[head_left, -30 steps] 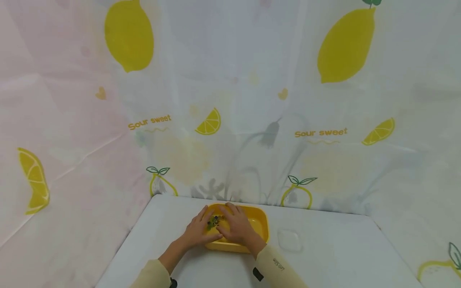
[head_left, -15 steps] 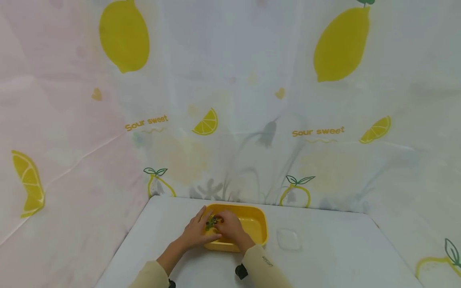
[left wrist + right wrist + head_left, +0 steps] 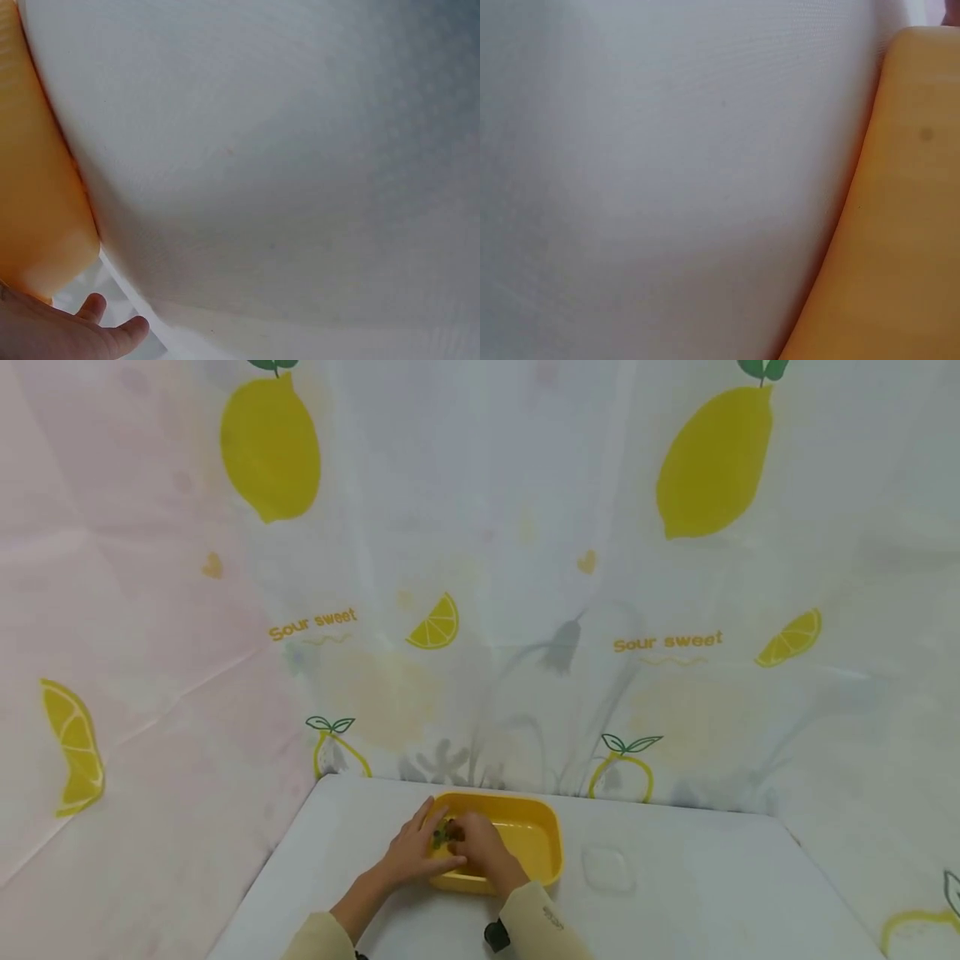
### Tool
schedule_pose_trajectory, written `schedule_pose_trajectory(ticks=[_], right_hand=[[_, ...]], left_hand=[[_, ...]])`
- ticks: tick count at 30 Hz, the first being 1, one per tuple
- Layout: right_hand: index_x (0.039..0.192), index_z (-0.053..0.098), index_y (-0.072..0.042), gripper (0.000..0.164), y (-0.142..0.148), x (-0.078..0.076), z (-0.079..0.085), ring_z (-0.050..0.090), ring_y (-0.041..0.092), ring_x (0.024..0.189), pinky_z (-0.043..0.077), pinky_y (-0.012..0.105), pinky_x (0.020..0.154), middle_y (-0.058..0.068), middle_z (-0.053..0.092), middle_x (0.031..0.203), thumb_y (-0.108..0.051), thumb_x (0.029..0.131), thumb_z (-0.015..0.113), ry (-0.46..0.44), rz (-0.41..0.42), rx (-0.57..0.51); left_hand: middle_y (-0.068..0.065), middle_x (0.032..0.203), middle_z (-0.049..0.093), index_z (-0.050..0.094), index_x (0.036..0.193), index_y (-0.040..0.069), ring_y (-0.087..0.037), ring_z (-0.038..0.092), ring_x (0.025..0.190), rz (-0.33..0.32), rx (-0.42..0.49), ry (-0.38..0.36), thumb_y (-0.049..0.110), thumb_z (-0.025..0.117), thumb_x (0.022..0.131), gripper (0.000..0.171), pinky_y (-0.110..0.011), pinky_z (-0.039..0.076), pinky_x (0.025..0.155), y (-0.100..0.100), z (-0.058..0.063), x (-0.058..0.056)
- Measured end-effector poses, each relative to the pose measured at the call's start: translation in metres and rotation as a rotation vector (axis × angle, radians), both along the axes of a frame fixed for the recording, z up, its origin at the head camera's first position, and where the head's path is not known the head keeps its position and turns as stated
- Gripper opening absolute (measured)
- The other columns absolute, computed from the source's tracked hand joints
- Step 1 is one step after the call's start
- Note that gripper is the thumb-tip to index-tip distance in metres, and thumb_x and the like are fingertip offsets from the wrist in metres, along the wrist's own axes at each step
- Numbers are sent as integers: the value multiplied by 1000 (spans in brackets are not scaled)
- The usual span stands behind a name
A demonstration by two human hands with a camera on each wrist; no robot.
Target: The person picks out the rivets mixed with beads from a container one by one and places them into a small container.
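Small green and dark marble-like balls [image 3: 441, 837] lie at the left end of a yellow tray [image 3: 553, 843] in the head view. My left hand [image 3: 412, 854] rests at the tray's left rim with spread, fairly straight fingers beside the balls. Inside the tray, my right hand [image 3: 480, 845] bends down with curled fingers, its fingertips pinching at the balls. What lies between those fingertips is mostly hidden. In the left wrist view, part of the left hand [image 3: 71, 334] shows below the tray's side wall [image 3: 37, 180]. The right wrist view shows mainly the tray's outer wall [image 3: 907, 210].
A clear, shallow square container or lid [image 3: 608, 869] lies to the right of the tray on the white table [image 3: 697, 893]. Behind the table hangs a lemon-print cloth [image 3: 510, 610], with more cloth along both sides.
The right hand's fingers, spread over the tray one second ago, have curled down onto the balls. The left hand stays at the left rim. The head view has shifted slightly.
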State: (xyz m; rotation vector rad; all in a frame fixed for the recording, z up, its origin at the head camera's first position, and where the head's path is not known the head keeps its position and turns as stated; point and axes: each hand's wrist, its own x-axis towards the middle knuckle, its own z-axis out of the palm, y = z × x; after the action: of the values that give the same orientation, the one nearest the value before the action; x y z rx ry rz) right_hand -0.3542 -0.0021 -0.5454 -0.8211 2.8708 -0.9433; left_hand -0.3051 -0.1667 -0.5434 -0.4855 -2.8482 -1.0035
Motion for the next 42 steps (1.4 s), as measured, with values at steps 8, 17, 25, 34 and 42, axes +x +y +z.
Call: schedule_pose_trajectory(ticks=[8,17,25,34,42], right_hand=[[92,77,-2,11,2,3,-5,68,21,81,57,32,74,8,75,89,-2,81,75,-26,-10,-100],[87,77,-4,5,4,3,-4,66,18,76,56,31,70,6,75,84,-5,82,78,-40,-41,-134],[86,77,-2,3,3,1,-3,65,15,72,55,29,67,6,74,81,-4,83,76,-44,-38,-120],[84,77,-3,5,2,-4,-3,64,17,73,55,30,67,5,73,81,-7,85,74,-35,-55,-83],[77,74,-3,7,3,-2,-4,53,11,63,47,27,58,3,67,73,0,83,71,-61,-73,-110]], left_hand=[[-23,162,22,40,151,11,-57,38,133,19,-17,5,58,74,80,92,-73,35,99,-2,-4,1],[-22,162,21,40,151,11,-57,38,133,8,-19,4,58,73,80,91,-73,35,99,0,-2,0],[-22,162,22,39,152,11,-56,38,133,9,-20,7,57,73,81,92,-74,35,98,0,-1,0],[-21,162,21,39,152,12,-55,35,136,10,-20,-2,58,72,81,91,-73,32,102,-1,1,-3],[-21,163,20,36,153,10,-57,34,136,6,-10,-14,57,73,81,94,-75,32,100,0,0,0]])
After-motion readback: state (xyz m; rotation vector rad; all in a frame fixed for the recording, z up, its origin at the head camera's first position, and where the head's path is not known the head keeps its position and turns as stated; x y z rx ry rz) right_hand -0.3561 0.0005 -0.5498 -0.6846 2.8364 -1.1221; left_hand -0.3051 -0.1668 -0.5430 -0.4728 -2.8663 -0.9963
